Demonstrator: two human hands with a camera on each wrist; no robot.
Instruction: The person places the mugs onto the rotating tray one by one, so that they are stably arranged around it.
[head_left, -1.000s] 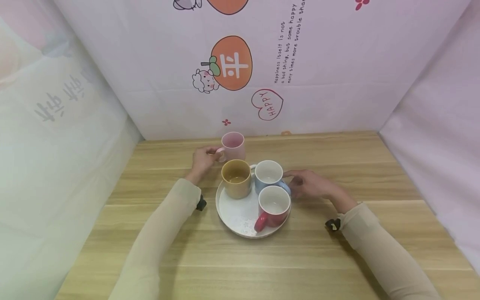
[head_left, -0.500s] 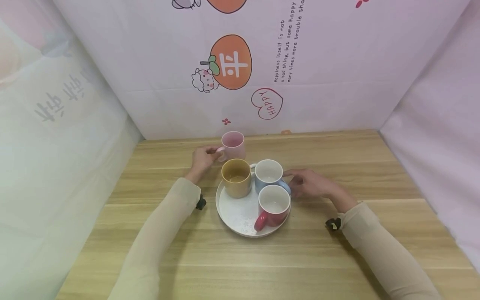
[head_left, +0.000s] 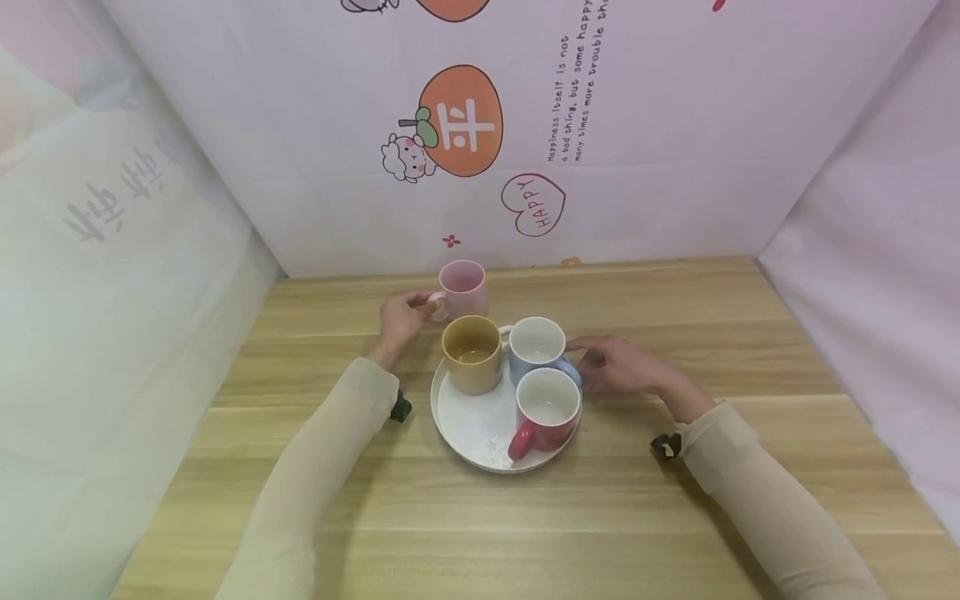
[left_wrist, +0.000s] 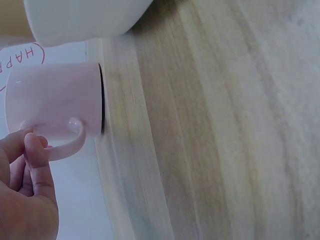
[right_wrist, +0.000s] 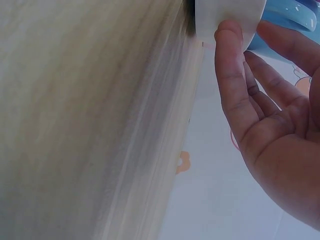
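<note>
My left hand (head_left: 402, 319) pinches the handle of a pink mug (head_left: 462, 287) behind the tray; the left wrist view shows thumb and finger on the handle (left_wrist: 74, 145). Whether that mug's base touches the table cannot be told. A round white tray (head_left: 468, 425) bears three upright mugs: a tan mug (head_left: 474, 371) at back left, a light blue mug (head_left: 528, 369) at back right, a red mug (head_left: 553, 432) at front right. With fairly straight fingers, my right hand (head_left: 621, 367) touches the tray's right side, its thumb against the white wall (right_wrist: 210, 20) in the right wrist view.
The wood-grain table (head_left: 480, 542) meets a white printed cloth (head_left: 652, 167) just behind the pink mug. More cloth (head_left: 112, 292) stands along the left and right sides. The tan mug sits close in front of the pink one.
The pink mug and my left hand have shifted very slightly left. My right hand, the tray and its mugs keep their places; the head view tips down a little.
</note>
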